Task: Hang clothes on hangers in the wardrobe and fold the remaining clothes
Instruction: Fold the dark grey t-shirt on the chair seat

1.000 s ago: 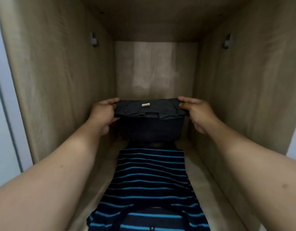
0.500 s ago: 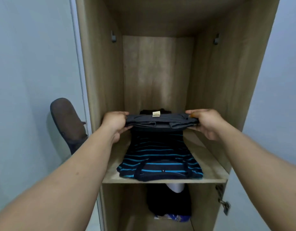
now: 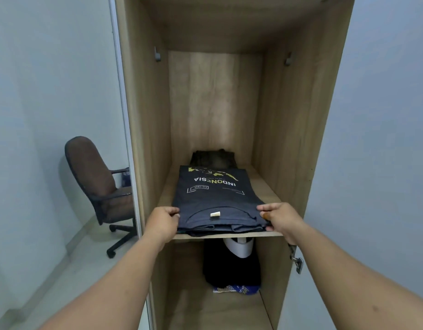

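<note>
A folded dark grey T-shirt [image 3: 215,194] with white "INDONESIA" print lies flat on the wardrobe shelf [image 3: 265,184], its collar and small label toward me at the front edge. My left hand [image 3: 164,222] grips its near left corner and my right hand [image 3: 278,216] grips its near right corner. Another dark folded garment [image 3: 214,158] sits behind it at the back of the shelf. The striped shirt seen earlier is hidden under the grey one.
Below the shelf, dark clothes [image 3: 229,265] hang with a white collar piece [image 3: 240,246] and a patterned blue cloth [image 3: 236,289] at the bottom. An office chair [image 3: 98,184] stands at the left by the wall. A door hinge [image 3: 297,260] juts out at the right.
The grey T-shirt, held up in the air before, has come down flat onto the striped shirt on the shelf. My view has pulled back from the wardrobe.
</note>
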